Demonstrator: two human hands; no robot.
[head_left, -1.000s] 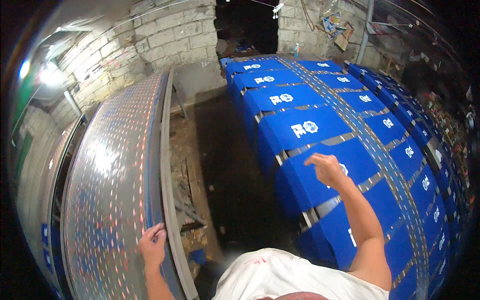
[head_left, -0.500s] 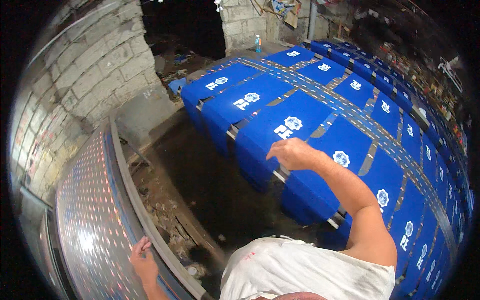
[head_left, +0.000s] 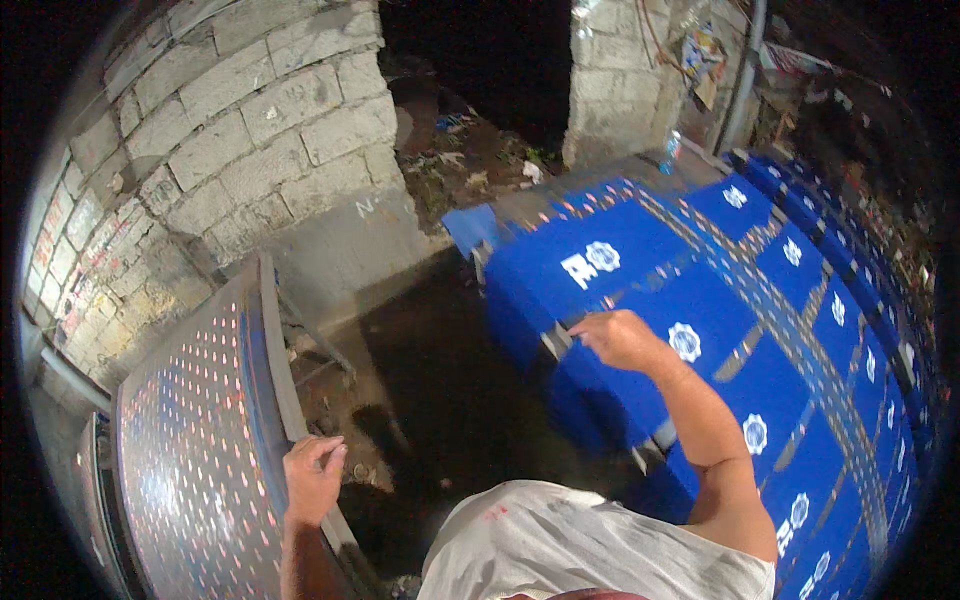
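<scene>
My right hand (head_left: 622,341) hangs over the near edge of the long table laid with blue cloth panels (head_left: 570,225). Its fingers are curled down, the index finger pointing left; whatever lies under the palm is hidden. White round emblems (head_left: 684,342) and white lettering (head_left: 577,271) are printed on the panels. On my left, my left hand (head_left: 315,474) is beside the edge of a grey table (head_left: 190,410) dotted with pale spots. Its thumb and fingertips come together, and I see nothing between them.
A dark floor aisle (head_left: 440,350) runs between the two tables. Ahead stand a concrete block wall (head_left: 270,120) and a dark doorway (head_left: 480,60). A clear bottle (head_left: 671,150) stands at the far end of the blue-covered table, near a pipe (head_left: 742,80). Loose blue cloth (head_left: 470,228) hangs at its corner.
My view has shifted forward along the aisle, bringing the far wall and table end closer. My left hand has risen and its fingers have drawn together. My right hand stays above the panels' edge.
</scene>
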